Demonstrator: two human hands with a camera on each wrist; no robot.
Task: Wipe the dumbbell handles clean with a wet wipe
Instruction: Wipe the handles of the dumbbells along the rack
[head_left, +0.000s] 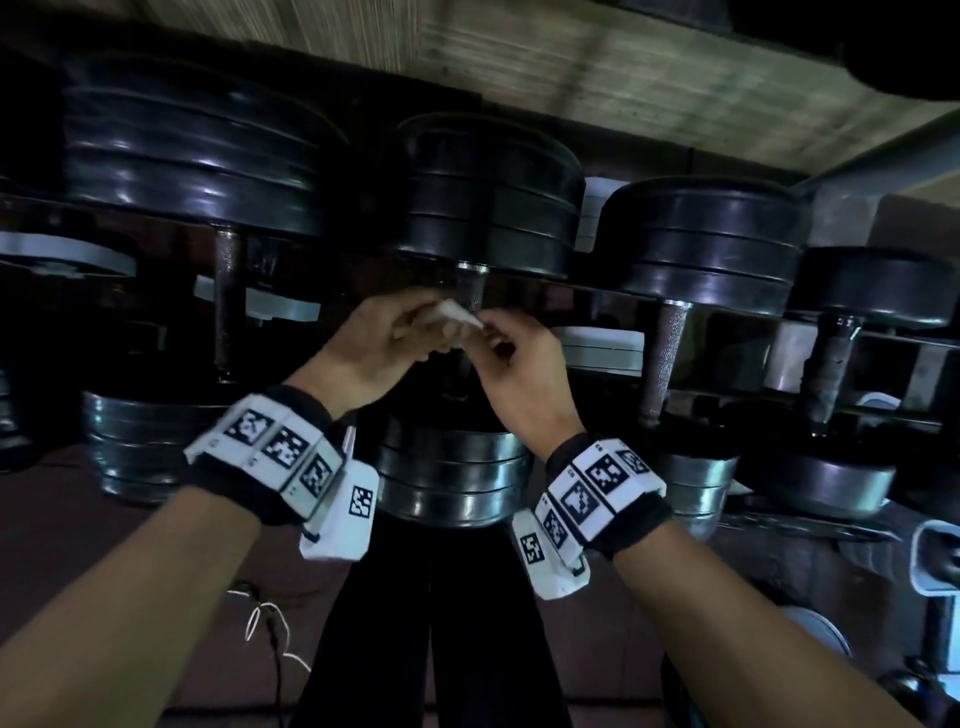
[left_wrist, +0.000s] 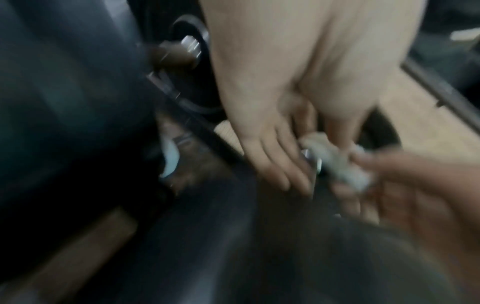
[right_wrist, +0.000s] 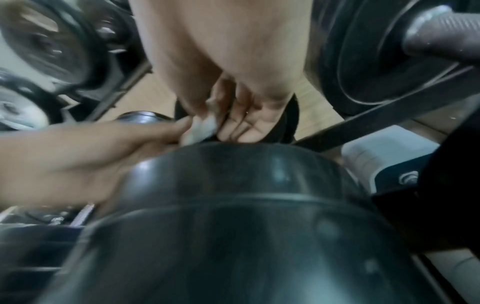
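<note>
2 hands meeting over the middle dumbbell's handle, at 12 o'clock from the wrists: left hand and right hand each pinching an end of the white wet wipe, held just in front of the knurled bar. Contact between wipe and handle unclear. 4 dumbbells racked side by side, 1 knurled handle at 3 o'clock from the hands.

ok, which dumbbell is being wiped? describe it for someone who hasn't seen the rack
On the dumbbell rack, it is the middle dumbbell, straight ahead. Unlike its neighbours' bare handles, its handle is mostly hidden by the left hand and right hand pinching a white wet wipe.
</note>
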